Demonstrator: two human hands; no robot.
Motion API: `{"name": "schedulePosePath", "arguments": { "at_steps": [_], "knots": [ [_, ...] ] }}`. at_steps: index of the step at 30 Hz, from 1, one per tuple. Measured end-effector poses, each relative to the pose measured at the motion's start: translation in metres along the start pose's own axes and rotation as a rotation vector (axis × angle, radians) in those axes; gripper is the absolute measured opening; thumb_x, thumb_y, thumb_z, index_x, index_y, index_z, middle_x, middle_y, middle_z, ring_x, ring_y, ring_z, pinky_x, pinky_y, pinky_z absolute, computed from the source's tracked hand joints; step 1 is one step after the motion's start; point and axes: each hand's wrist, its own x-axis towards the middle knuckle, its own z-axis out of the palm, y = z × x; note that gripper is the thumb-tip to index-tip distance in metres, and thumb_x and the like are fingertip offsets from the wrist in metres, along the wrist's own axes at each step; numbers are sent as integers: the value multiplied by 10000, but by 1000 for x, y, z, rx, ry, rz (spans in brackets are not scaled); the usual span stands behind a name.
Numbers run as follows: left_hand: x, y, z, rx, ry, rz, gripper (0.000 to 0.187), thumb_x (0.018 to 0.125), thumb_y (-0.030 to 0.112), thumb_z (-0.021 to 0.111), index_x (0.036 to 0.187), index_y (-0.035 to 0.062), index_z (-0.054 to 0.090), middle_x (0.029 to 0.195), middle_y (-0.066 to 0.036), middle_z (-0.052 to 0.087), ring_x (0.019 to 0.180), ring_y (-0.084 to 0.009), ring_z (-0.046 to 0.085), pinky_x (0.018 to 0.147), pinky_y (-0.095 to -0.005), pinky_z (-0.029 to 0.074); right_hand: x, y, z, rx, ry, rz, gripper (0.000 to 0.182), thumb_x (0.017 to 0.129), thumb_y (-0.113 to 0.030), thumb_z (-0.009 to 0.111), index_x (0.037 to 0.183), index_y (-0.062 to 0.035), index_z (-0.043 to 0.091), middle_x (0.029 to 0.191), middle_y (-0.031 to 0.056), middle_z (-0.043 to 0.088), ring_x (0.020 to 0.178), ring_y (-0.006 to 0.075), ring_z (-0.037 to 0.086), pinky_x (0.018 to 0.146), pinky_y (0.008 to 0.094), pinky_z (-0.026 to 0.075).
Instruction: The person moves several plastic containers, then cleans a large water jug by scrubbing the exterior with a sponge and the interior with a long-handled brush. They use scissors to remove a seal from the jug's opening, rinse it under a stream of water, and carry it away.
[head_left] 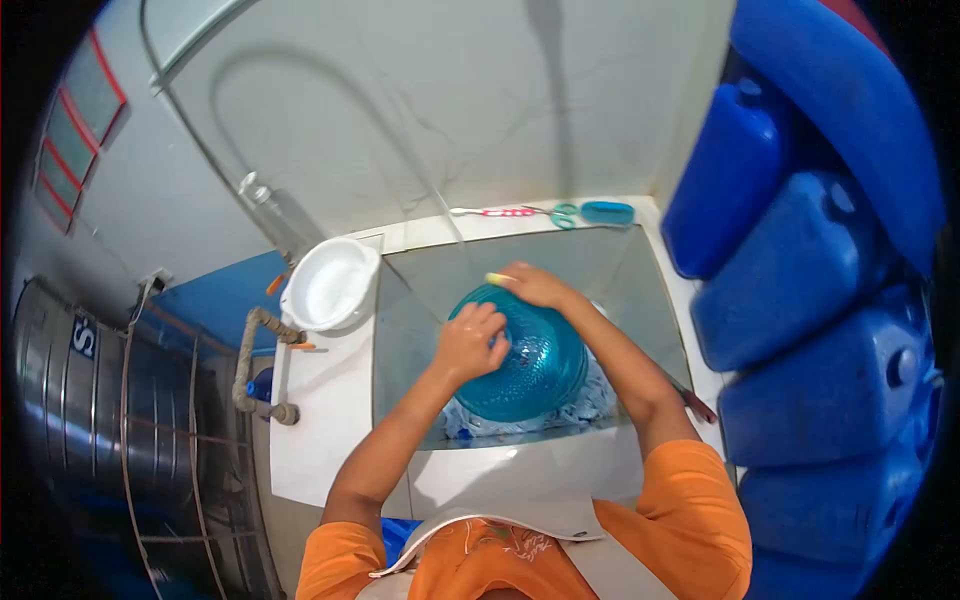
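A translucent teal-blue water bottle [535,370] is tilted in the sink basin, with its wet rounded surface facing up. My left hand [472,342] is on its left side, with the fingers curled in; whatever they hold, if anything, is hidden. At the bottle's upper edge my right hand [535,285] rests with its fingers wrapped over the rim, a small yellow thing [498,278] at the fingertips. Below the bottle, a pile of white and blue pieces [590,400] lies in the basin [410,310].
A white bowl [333,285] with whitish liquid stands on the left ledge beside pipes [250,360]. Along the back ledge lie a toothbrush [495,212], scissors [563,215] and a teal brush [607,212]. Blue jerrycans [780,260] are stacked at the right, a metal tank [110,390] at the left.
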Motion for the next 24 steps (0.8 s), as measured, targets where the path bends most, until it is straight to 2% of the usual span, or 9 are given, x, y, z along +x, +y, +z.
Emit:
{"name": "schedulePosePath", "arguments": {
  "at_steps": [1,3,5,9,15,18,20,22,24],
  "knots": [
    [-14,-16,-3,26,13,-16,80,663,116,581,683,74,516,724,-99,497,692,-289,513,601,-405,445,-4,14,14,80,117,-46,379,939,-293,379,1200,-78,548,1202,164,535,1199,323,424,996,416,337],
    [-47,-50,0,66,224,-561,107,715,160,550,740,58,566,777,-123,570,737,-330,550,645,-445,447,-15,35,72,2,373,-222,354,920,-194,412,1235,-67,512,1223,161,503,1222,344,391,1016,450,314],
    [-74,-83,5,142,256,-835,146,743,184,530,770,48,576,804,-142,589,760,-351,562,664,-454,447,-52,-6,111,-154,578,-429,378,871,-89,467,1247,-85,499,1203,160,501,1226,348,384,1027,485,295],
    [-114,-102,5,160,239,-1303,252,797,259,492,832,30,591,877,-180,619,810,-388,582,705,-475,444,-66,-36,142,-190,382,-557,377,811,-28,499,1186,-63,523,1161,176,502,1161,351,430,976,487,339],
    [-108,-69,-1,134,366,-1182,163,784,203,516,787,56,587,840,-154,607,801,-366,573,688,-475,435,93,-145,102,-71,395,-768,369,807,-101,525,1169,-31,506,1260,183,449,1147,387,422,948,458,364],
    [-95,-67,-4,97,328,-1072,154,777,201,519,754,56,564,807,-141,588,786,-360,559,674,-472,431,151,-178,109,-396,439,-746,371,797,-175,564,1145,-49,541,1240,201,493,1128,379,469,939,455,381],
    [-101,-71,-5,68,346,-980,142,775,193,520,740,58,549,785,-135,572,766,-356,550,658,-477,426,164,-185,103,-124,-151,-382,276,787,-224,578,987,-42,627,1067,207,607,1004,379,571,867,470,441],
    [-112,-74,-3,92,349,-964,140,777,192,523,743,58,548,782,-134,571,763,-356,550,654,-475,427,162,-150,77,54,-90,-356,223,785,-214,562,796,-12,656,806,187,656,790,334,642,766,428,501],
    [-114,-76,-2,101,349,-952,138,779,190,526,745,58,546,780,-134,570,759,-356,550,650,-473,428,131,-127,21,337,-259,99,169,817,-125,584,805,32,645,732,90,641,617,132,626,571,255,538]
  ]
}}
